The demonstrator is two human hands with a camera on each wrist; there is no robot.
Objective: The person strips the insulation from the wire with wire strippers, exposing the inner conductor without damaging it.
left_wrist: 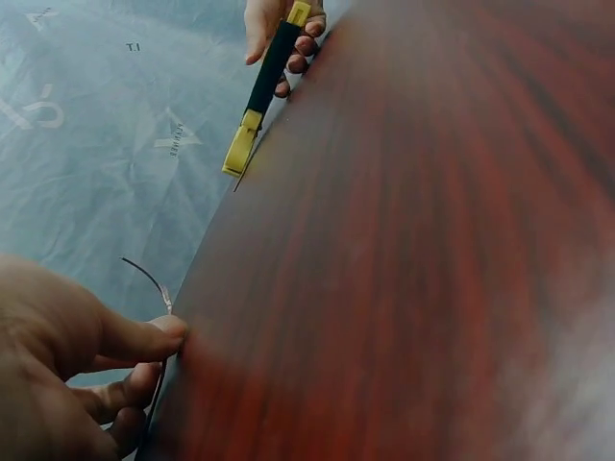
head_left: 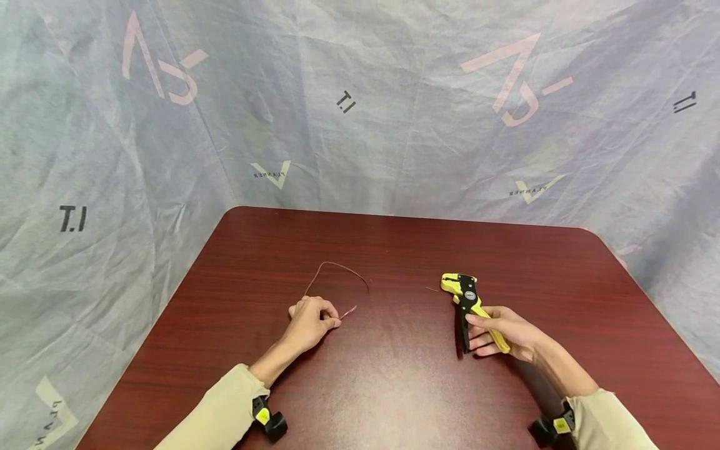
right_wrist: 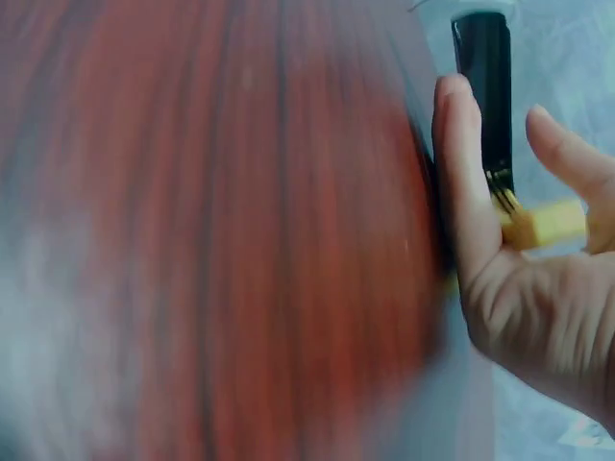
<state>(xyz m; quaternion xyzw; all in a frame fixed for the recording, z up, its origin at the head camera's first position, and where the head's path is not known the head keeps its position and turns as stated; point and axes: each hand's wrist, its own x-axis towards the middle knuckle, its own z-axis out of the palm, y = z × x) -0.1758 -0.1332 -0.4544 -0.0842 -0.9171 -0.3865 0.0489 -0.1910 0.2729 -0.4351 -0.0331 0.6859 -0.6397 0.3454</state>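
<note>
My left hand [head_left: 309, 322] pinches a thin brown wire [head_left: 333, 263] between thumb and forefinger at the left of the table. A short twisted end sticks out past the fingertips, while the longer part loops away behind the hand. On the right, my right hand [head_left: 509, 331] holds a yellow-and-black wire stripper [head_left: 469, 299] by its handles, its head pointing away from me. The left wrist view shows the wire's tip [left_wrist: 144, 272] above the thumb and the stripper's yellow head [left_wrist: 238, 154] farther off. In the right wrist view, the black handle [right_wrist: 485, 91] stands beyond the fingers.
A short thin strand [head_left: 432, 289] shows just left of the stripper's head. Both hands are over a dark red wood-grain table [head_left: 394, 387]. Grey printed cloth [head_left: 382, 144] hangs behind and beside it. A wrist camera [head_left: 275, 427] is strapped to each sleeve.
</note>
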